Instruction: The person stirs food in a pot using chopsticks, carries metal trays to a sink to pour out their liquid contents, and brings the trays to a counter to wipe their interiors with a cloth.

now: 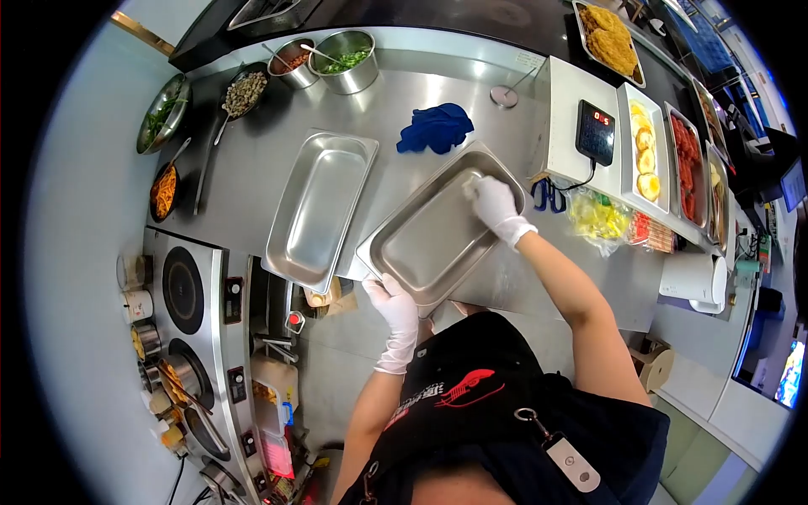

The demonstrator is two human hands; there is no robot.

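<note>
A rectangular stainless steel food pan [429, 240] sits at an angle near the counter's front edge. My left hand [394, 313], in a white glove, grips the rim at its near left corner. Inside the far right part of the pan is my right hand [498, 209], also gloved, with its fingers bunched against the inner surface. Something pale may be under those fingertips, too small to name. A second steel food pan [318, 210] stands just left of the first. Beyond them lies a crumpled blue cloth [435, 128].
Bowls of chopped greens [347, 61] and red bits [291, 63] stand at the back left, near pans of food. To the right are blue-handled scissors [549, 195], a digital timer or scale display [596, 133] and a tray of fried eggs [645, 147]. Induction hobs [183, 290] line the lower left.
</note>
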